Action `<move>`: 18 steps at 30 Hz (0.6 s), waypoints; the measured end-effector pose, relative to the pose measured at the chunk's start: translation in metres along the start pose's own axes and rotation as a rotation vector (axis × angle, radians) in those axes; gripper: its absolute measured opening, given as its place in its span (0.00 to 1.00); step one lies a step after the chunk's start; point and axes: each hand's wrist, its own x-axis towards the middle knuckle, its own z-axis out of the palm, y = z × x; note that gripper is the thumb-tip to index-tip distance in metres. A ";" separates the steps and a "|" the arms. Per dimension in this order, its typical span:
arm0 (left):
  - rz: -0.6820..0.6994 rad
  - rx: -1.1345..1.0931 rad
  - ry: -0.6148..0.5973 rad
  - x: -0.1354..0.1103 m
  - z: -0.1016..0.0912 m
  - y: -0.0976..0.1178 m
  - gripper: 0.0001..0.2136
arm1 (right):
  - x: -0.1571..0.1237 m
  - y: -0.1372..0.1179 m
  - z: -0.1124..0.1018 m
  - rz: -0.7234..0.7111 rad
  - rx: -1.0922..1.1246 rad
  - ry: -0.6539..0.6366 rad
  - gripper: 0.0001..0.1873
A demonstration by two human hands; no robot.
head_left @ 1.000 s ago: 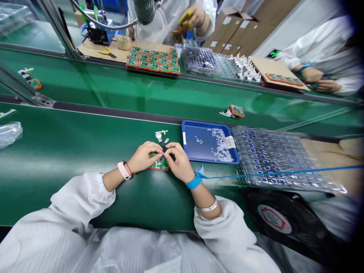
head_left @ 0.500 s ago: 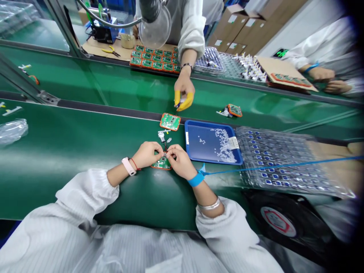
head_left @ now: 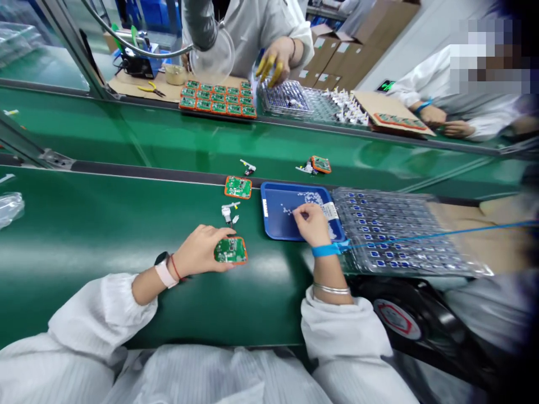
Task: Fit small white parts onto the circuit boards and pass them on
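Observation:
My left hand [head_left: 202, 249] grips a green circuit board [head_left: 231, 251] with an orange edge by its left side, thumb and fingers at opposite edges. Just above that board lies a white connector part [head_left: 227, 213] with a dark lead running to the board. My right hand [head_left: 312, 223] is over the blue tray [head_left: 273, 231], fingertips pinched together low among small white pieces [head_left: 311, 197]. Whatever is between those fingertips is hidden. A second circuit board [head_left: 238, 187] lies flat beyond the connector part, apart from both hands.
Right of the tray are clear plastic trays [head_left: 391, 230] of small blue parts, crossed by a blue cord [head_left: 442, 232] from my wristband. A black fan [head_left: 400, 320] stands at lower right. Across the belt, a co-worker's yellow-tipped hand [head_left: 273, 64] is near filled trays.
My right hand has left the board and moved right into the blue tray. My left hand now holds the board alone. The co-worker's hand has drawn back, leaving a white part on the far belt.

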 end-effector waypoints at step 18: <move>-0.303 0.269 0.570 0.162 -0.091 -0.152 0.29 | 0.001 0.021 0.008 -0.117 -0.047 -0.093 0.07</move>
